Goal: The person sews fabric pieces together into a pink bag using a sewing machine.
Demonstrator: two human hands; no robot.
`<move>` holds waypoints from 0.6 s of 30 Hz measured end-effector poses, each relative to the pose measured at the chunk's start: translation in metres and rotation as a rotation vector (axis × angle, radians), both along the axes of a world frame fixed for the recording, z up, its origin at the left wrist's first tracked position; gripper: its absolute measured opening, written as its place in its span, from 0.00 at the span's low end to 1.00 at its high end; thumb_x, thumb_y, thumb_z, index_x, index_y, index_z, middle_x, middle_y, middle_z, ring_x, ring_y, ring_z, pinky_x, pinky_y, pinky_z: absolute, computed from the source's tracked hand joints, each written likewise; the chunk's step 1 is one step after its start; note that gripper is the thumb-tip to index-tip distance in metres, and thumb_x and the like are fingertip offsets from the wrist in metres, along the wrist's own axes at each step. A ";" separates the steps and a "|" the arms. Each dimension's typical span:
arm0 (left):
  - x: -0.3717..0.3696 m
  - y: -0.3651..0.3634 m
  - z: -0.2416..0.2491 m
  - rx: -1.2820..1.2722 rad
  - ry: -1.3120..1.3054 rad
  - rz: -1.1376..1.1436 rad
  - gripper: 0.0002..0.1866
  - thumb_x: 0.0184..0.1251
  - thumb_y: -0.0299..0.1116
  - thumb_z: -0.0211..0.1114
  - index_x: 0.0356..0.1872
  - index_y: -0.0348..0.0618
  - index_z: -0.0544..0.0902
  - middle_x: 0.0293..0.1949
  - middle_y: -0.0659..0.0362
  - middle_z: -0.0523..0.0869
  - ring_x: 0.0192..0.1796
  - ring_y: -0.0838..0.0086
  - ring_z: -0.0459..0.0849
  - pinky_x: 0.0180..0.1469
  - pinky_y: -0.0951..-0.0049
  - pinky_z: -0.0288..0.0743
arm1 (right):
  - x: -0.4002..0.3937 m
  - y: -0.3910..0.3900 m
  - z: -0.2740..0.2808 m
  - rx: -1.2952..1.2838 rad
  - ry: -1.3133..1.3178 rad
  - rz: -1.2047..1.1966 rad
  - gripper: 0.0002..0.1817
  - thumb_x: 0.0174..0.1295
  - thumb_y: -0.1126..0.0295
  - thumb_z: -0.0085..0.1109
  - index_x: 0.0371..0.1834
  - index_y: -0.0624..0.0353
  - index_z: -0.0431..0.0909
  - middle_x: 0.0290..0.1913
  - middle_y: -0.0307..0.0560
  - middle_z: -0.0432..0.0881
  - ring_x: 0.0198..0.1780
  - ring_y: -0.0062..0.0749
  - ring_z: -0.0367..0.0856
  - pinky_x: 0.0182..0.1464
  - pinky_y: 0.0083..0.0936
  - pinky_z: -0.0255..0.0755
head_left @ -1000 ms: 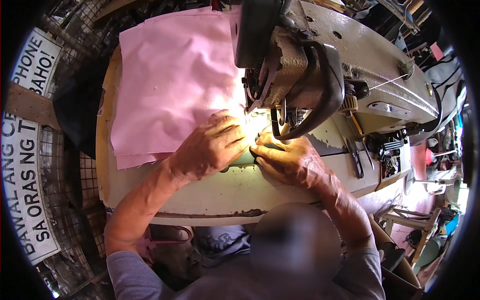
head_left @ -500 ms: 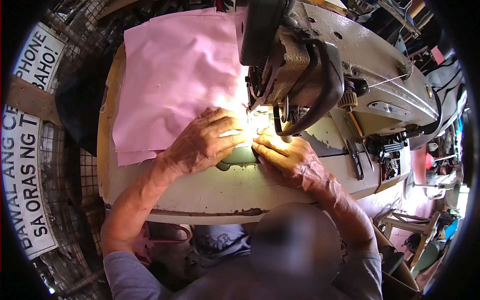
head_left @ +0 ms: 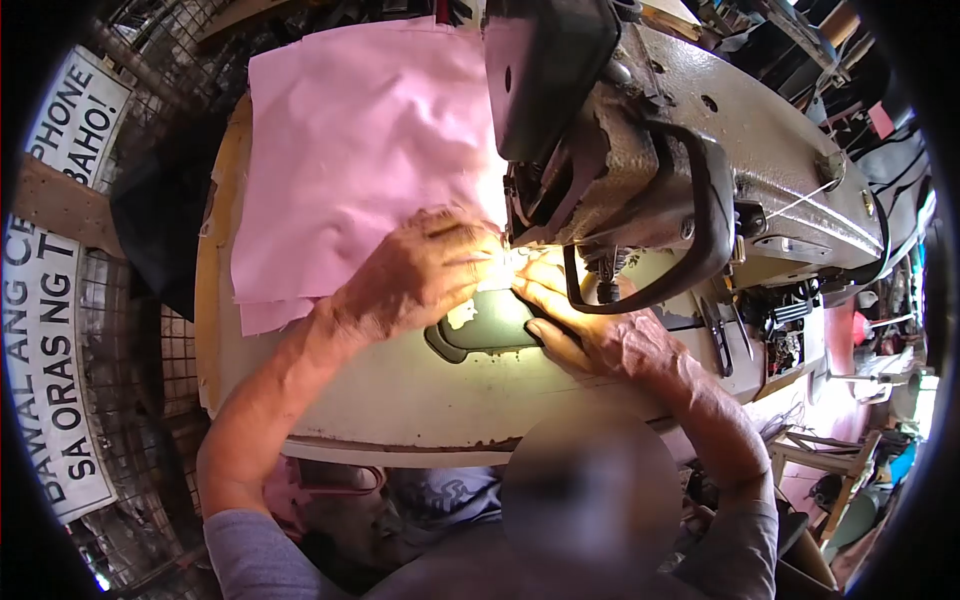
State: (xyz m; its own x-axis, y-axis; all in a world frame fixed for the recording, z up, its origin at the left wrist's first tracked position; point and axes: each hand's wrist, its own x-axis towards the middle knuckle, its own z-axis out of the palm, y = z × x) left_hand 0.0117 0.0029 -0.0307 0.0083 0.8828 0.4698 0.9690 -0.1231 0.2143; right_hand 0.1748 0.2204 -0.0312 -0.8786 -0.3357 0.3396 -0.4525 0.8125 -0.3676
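Observation:
Pink fabric [head_left: 360,150], apparently more than one layer, lies on the bed to the left of the sewing machine [head_left: 740,130]. My left hand [head_left: 415,275] rests at its lower right edge, fingers bent and closed on the cloth close to the needle area. On the other side, my right hand [head_left: 600,325] lies low with fingers stretched toward the needle, its thumb apart over a dark plate [head_left: 490,325]. Strong lamp glare hides the fingertips and the exact stitching point. A black looped guard [head_left: 705,220] partly covers the right hand's fingers.
Scissors [head_left: 715,335] lie on the table right of my right hand. Thread [head_left: 800,208] runs along the machine arm. Lettered signs [head_left: 62,370] hang on wire mesh at the left. A wooden frame [head_left: 825,455] and clutter stand at the lower right.
The machine appears larger and farther right in view. My right thumb has spread from the fingers, and more of the dark plate shows between my hands. The fabric has barely shifted.

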 end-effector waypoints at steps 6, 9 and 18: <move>-0.009 0.001 -0.007 -0.013 -0.037 0.023 0.17 0.53 0.29 0.77 0.47 0.47 0.91 0.51 0.62 0.88 0.61 0.65 0.83 0.68 0.60 0.75 | 0.045 0.021 0.030 0.114 0.138 -0.201 0.19 0.62 0.64 0.73 0.54 0.57 0.86 0.47 0.54 0.87 0.61 0.50 0.82 0.60 0.45 0.78; -0.008 0.001 -0.007 -0.027 -0.109 0.016 0.17 0.53 0.29 0.77 0.47 0.46 0.90 0.50 0.61 0.88 0.61 0.65 0.83 0.68 0.60 0.75 | 0.111 0.060 0.081 0.126 0.211 -0.564 0.15 0.64 0.67 0.70 0.52 0.59 0.87 0.56 0.55 0.87 0.63 0.49 0.84 0.67 0.44 0.76; -0.022 0.001 -0.014 0.002 -0.055 0.037 0.15 0.59 0.30 0.75 0.48 0.46 0.89 0.53 0.62 0.86 0.62 0.64 0.82 0.69 0.58 0.75 | 0.070 0.396 0.184 0.655 0.279 -1.045 0.16 0.78 0.66 0.56 0.63 0.54 0.85 0.61 0.52 0.87 0.57 0.41 0.87 0.63 0.32 0.77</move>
